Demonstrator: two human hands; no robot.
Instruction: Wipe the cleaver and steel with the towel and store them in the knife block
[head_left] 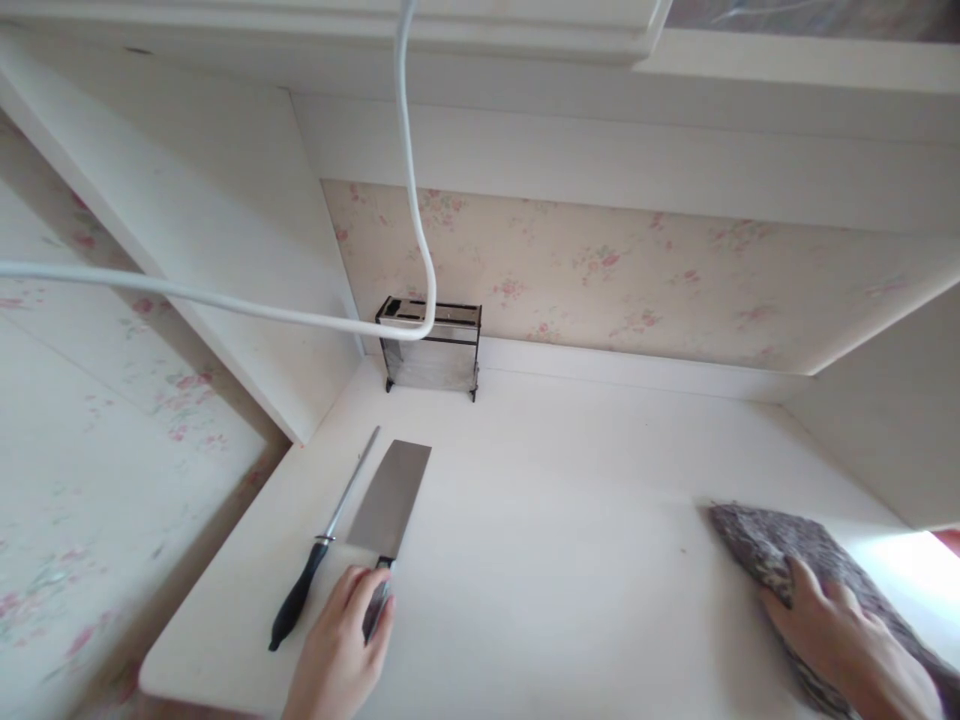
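Note:
Near the front left of the white desktop, my left hand (346,632) is wrapped round the black handle of a cleaver (396,500). Its broad blade lies flat on the surface, pointing away from me. Just left of it rests a honing steel (301,592) with a black handle and thin metal rod. At the far right, my right hand (840,630) grips a grey-brown fuzzy cloth (780,545) lying on the surface. Part of the cloth is hidden under that hand and runs out of view.
A knife block (431,362) with clear sides and a slotted top stands at the back left, against the wall. A white cable (416,200) hangs in front of it. White panels (247,220) close in the sides, with a cabinet (525,25) overhead.

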